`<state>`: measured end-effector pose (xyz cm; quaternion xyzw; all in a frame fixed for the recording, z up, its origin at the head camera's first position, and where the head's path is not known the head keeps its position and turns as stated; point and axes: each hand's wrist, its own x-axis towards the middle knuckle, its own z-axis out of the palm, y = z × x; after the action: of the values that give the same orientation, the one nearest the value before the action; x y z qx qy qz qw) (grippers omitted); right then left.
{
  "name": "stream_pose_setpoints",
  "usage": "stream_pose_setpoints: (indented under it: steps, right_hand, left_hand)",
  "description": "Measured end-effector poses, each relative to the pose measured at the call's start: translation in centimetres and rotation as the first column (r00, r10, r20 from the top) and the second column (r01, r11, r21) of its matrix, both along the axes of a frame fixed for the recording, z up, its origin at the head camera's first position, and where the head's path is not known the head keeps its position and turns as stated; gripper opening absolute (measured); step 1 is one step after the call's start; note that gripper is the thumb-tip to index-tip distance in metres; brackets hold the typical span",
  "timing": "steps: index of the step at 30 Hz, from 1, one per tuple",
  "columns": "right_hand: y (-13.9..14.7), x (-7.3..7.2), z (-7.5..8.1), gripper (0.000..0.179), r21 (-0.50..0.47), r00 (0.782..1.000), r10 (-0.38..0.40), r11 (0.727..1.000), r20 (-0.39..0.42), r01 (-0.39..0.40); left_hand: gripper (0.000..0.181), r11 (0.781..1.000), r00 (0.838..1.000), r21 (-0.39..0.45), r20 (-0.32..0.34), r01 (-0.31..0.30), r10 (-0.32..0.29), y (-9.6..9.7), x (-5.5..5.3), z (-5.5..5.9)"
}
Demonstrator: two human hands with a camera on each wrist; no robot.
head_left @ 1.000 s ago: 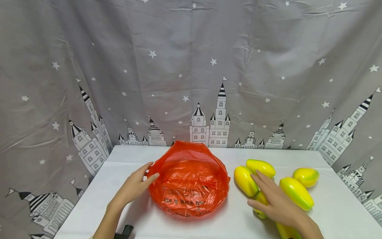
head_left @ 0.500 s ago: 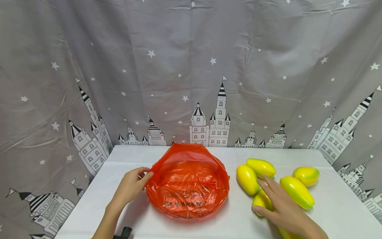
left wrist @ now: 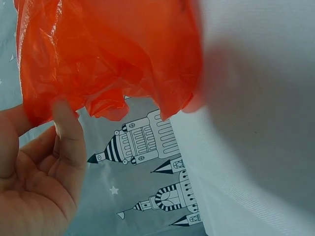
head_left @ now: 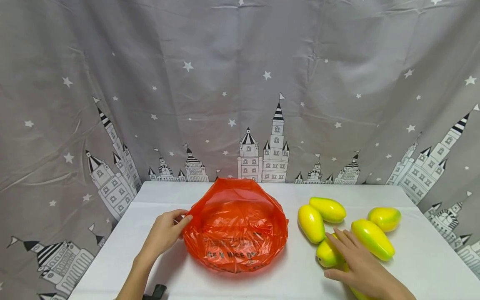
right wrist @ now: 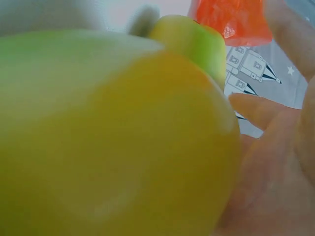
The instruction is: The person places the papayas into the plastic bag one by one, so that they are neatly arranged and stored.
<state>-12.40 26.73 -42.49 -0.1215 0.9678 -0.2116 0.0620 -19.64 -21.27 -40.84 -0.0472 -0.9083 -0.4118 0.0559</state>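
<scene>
A red plastic bag [head_left: 234, 246] stands with its mouth spread wide on the white table, printed letters showing on it. At its left rim, my left hand [head_left: 163, 234] pinches the film between thumb and fingers; in the left wrist view the thumb [left wrist: 69, 128] presses on the red edge. My right hand [head_left: 360, 264] reaches over the yellow-green mangoes, fingers extended. Its fingers overlap one mango [head_left: 328, 253], and another mango [head_left: 354, 291] lies partly hidden under the palm. That nearer mango [right wrist: 118, 142] fills much of the right wrist view, beside the palm.
Left of the right hand's fingertips lie a mango [head_left: 311, 223] and, behind it, another mango [head_left: 328, 209]. To the right are a long mango [head_left: 373, 239] and a shorter mango [head_left: 384, 219]. A grey castle-print curtain [head_left: 210, 104] hangs behind the table [head_left: 157, 193]. A black object [head_left: 159, 290] sits at the front edge.
My left hand has closed its fingers on the bag's rim and drawn slightly left. My right hand has come back toward me and a little right, and the mango by its fingers has turned.
</scene>
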Motion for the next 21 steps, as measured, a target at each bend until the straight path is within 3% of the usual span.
stream_pose_setpoints:
  steps: [4, 11, 21]
  right_hand:
    - [0.27, 0.11, -0.01, 0.088, 0.052, 0.998, 0.022, 0.998, -0.05, -0.019]
    - [0.69, -0.02, -0.2, 0.075, 0.061, 0.982, 0.048, 0.997, -0.185, -0.037]
    - [0.15, -0.54, -0.38, 0.061, 0.078, 0.966, 0.023, 0.997, -0.256, -0.003]
  left_hand:
    - [0.026, 1.0, 1.0, -0.015, 0.0, 0.0, 0.0, 0.02, 0.09, 0.1]
    - [0.027, 0.999, 1.0, -0.048, -0.003, -0.001, 0.001, 0.11, 0.06, 0.11]
    - [0.029, 0.998, 1.0, -0.058, 0.008, 0.004, -0.004, 0.02, 0.06, -0.15]
